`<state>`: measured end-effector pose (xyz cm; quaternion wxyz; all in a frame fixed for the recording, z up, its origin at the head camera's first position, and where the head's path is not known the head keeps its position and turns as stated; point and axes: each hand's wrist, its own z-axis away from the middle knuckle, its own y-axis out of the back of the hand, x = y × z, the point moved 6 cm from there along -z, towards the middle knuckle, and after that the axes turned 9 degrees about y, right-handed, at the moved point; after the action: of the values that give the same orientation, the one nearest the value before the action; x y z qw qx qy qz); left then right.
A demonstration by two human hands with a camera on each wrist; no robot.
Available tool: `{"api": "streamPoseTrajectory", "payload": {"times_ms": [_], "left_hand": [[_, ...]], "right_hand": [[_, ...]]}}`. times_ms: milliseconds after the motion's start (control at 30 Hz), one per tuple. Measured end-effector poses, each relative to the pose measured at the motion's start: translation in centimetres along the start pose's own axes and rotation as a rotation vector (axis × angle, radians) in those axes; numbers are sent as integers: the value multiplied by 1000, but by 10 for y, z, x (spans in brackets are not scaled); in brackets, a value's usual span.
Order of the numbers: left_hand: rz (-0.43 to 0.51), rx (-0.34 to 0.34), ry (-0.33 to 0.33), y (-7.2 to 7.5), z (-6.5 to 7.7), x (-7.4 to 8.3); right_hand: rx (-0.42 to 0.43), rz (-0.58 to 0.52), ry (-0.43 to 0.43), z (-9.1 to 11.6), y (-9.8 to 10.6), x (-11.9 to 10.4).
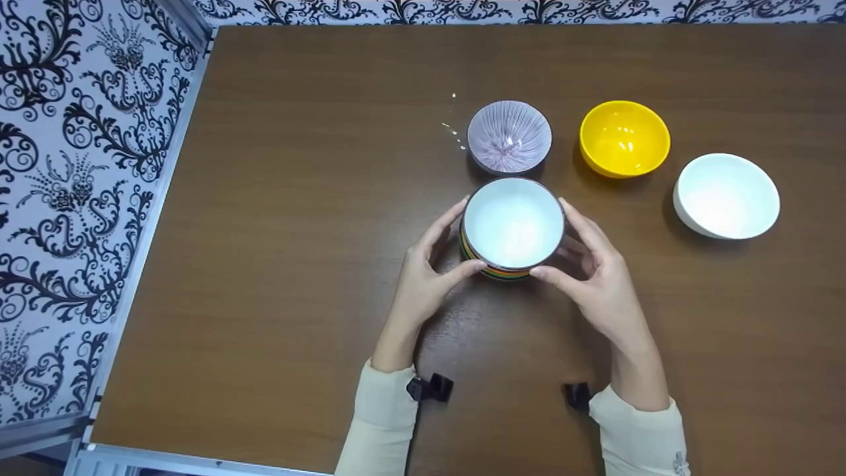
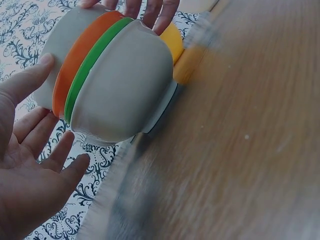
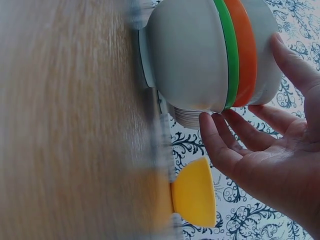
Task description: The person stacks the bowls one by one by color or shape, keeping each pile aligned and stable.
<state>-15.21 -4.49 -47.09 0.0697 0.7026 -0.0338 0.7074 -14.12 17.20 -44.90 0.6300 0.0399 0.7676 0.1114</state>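
A stack of nested bowls stands in front of me, topped by a white-inside bowl (image 1: 514, 223). Below that bowl, in the left wrist view, are an orange bowl (image 2: 80, 65), a green bowl (image 2: 96, 61) and a large pale bowl (image 2: 127, 75) at the bottom. My left hand (image 1: 426, 274) holds the top bowl from the left, thumb on its near side. From the right my right hand (image 1: 601, 281) grips it, thumb likewise in front. In the right wrist view, several fingertips (image 3: 206, 120) lie close along the rims of the bowls under it.
Just behind the stack sits a purple-streaked bowl (image 1: 509, 135). A yellow bowl (image 1: 624, 139) and a white bowl (image 1: 727, 196) stand to the right. Small white specks (image 1: 453, 129) lie left of the streaked bowl on the brown table (image 1: 297, 231). Patterned panels (image 1: 79, 198) border it.
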Motion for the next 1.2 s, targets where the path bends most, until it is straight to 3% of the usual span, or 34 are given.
{"api": "streamPoseTrajectory", "payload": {"times_ms": [800, 1000, 1200], "left_hand": [[-4, -2, 3, -1, 0, -2], [14, -4, 5, -1, 0, -2], [93, -31, 9, -2, 1, -3]], "right_hand": [[-9, 1, -15, 2, 1, 3], [-3, -13, -19, 1, 0, 3], [-15, -8, -33, 2, -2, 2]]}}
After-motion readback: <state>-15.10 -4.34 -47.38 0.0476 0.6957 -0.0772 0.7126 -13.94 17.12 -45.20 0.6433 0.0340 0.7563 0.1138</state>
